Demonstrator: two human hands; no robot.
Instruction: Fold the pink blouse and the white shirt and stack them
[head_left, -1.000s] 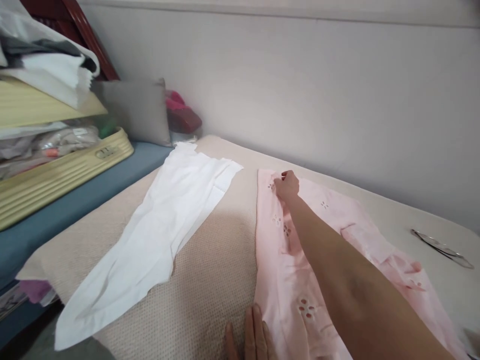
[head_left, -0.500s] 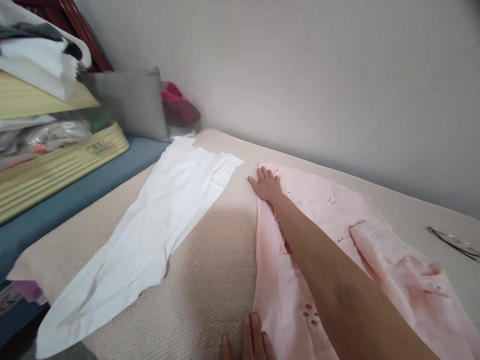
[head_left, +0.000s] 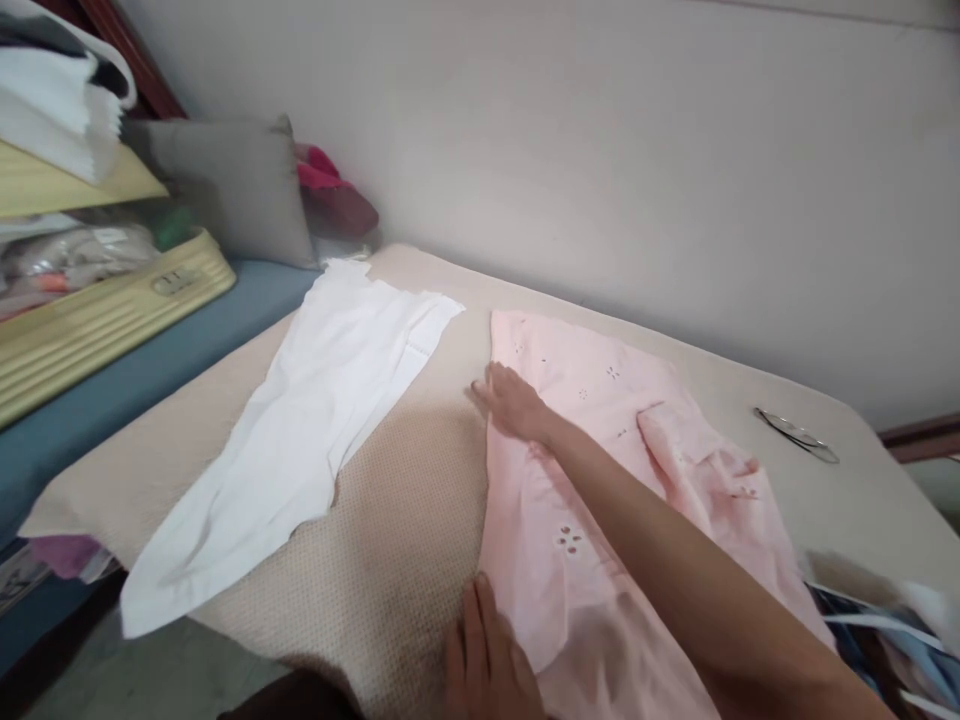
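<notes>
A pale pink garment with cut-out flower patterns (head_left: 592,350) is spread on the bed, with bunched folds on its right side. My right hand (head_left: 514,400) reaches across it and rests on its left edge, fingers slightly bent, thumb out to the left. Nearer to me, my left hand (head_left: 491,665) lies on the lower left edge of the same garment, its fingers stretched forward. To the left lies a long white cloth garment (head_left: 300,430), apart from both hands.
The beige textured bed cover (head_left: 412,500) runs up to the grey wall (head_left: 600,150). Glasses (head_left: 796,435) lie at the right. At the left are a yellow ridged container (head_left: 112,320), a grey pillow (head_left: 225,185) and pink-red items (head_left: 337,195).
My right hand has slid toward me along the garment's left edge, its fingers less spread. My left hand shows more. The view has shifted to the right and down.
</notes>
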